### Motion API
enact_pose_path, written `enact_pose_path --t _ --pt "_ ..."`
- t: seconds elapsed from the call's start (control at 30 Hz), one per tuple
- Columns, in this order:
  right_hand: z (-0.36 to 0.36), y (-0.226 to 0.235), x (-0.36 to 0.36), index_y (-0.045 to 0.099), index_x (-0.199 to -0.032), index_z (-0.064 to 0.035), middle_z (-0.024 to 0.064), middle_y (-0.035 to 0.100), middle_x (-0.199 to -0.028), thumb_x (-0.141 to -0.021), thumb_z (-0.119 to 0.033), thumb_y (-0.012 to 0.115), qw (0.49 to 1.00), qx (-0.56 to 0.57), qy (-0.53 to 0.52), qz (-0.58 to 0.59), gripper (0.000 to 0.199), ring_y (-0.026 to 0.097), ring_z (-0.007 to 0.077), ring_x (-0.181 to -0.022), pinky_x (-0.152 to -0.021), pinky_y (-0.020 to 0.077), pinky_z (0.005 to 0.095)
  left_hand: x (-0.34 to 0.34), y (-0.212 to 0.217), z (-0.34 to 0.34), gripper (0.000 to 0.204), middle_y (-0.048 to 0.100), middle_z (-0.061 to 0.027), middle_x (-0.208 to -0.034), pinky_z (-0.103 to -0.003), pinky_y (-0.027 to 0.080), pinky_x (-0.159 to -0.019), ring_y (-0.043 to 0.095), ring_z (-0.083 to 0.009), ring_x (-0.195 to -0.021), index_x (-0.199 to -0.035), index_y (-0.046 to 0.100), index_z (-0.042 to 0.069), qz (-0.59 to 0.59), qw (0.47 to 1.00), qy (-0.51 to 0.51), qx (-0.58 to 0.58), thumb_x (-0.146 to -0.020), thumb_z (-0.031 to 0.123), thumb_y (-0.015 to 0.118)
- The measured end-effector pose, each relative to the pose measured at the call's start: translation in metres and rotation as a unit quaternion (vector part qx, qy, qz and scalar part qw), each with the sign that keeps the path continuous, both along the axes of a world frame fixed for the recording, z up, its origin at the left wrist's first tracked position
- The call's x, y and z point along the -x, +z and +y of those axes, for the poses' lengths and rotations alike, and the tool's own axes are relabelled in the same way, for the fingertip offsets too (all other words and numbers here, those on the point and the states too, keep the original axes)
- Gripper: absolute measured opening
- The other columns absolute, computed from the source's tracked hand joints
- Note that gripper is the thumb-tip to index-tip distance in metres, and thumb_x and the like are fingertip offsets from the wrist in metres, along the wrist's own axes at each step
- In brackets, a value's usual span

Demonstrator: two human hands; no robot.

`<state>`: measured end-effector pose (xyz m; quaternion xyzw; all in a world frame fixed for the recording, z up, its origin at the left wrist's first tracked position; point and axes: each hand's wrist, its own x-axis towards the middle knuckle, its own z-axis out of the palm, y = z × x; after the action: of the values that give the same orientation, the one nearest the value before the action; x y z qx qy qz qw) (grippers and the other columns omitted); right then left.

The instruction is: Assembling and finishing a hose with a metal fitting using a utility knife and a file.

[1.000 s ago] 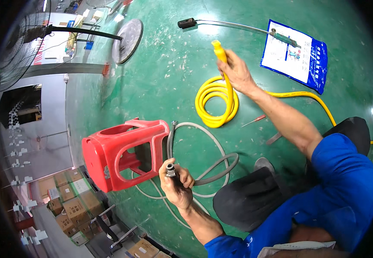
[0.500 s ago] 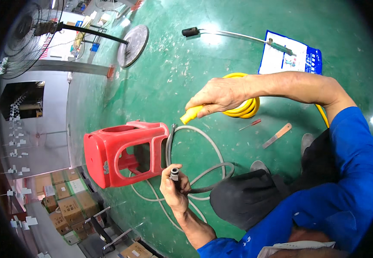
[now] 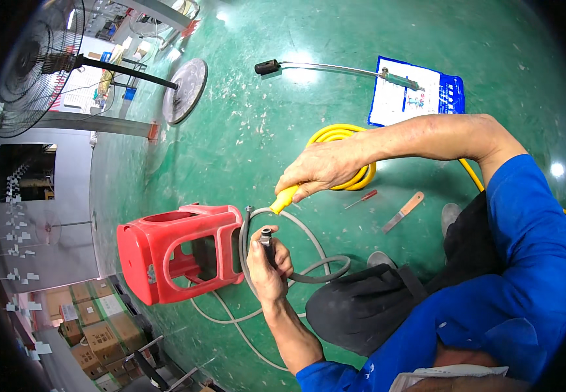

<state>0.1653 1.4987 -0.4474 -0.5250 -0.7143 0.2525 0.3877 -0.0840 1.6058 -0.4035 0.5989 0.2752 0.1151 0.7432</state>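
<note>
My left hand (image 3: 268,266) is closed around the end of a grey hose (image 3: 322,277), with a metal fitting (image 3: 267,235) pointing up out of the fist. Above it, my right hand (image 3: 319,168) grips a short, thick yellow hose end (image 3: 284,198), which tilts down toward that fitting. A small gap separates the two ends. Behind my right hand lies a coil of yellow hose (image 3: 368,171); the hand hides how the held end joins it. The grey hose loops over the green floor below my hands.
A red plastic stool (image 3: 182,251) lies on its side at the left. On the floor are a screwdriver (image 3: 362,198), a putty knife (image 3: 403,212) and a long metal torch (image 3: 335,67), partly over a blue-and-white bag (image 3: 404,101). A standing fan (image 3: 188,91) and stacked cartons (image 3: 103,336) are farther left.
My hands have come closer together: the yellow end has moved down and the metal fitting up toward it. Both grips stay closed. The whole view has shifted slightly.
</note>
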Motion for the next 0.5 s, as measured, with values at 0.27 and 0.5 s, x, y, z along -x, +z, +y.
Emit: enact_pose_path --t 0.27,0.5 --pt "0.001 -0.028 -0.015 0.055 -0.119 -0.0026 0.0191 0.063 -0.102 -0.097 -0.032 0.053 0.993 0.04 -0.032 -0.106 0.037 0.061 0.0366 -0.098 -0.083 0.0474 0.0477 -0.004 -0.014 0.002 0.045 0.04 -0.0022 -0.069 -0.022 0.033 -0.042 0.038 -0.0095 -0.05 -0.13 0.049 0.003 -0.085 0.989 -0.023 0.115 -0.103 0.037 0.039" --pt "-0.009 -0.04 -0.013 0.059 -0.118 0.0008 0.022 0.064 -0.104 -0.094 -0.032 0.056 0.972 0.081 -0.1 -0.199 0.041 0.062 0.0397 -0.1 -0.087 0.0501 0.0483 -0.02 -0.022 -0.015 0.032 0.063 -0.0125 -0.089 -0.034 0.05 -0.055 0.06 -0.0203 -0.064 -0.127 0.054 0.003 -0.125 0.99 -0.01 0.066 -0.098 0.017 0.056"
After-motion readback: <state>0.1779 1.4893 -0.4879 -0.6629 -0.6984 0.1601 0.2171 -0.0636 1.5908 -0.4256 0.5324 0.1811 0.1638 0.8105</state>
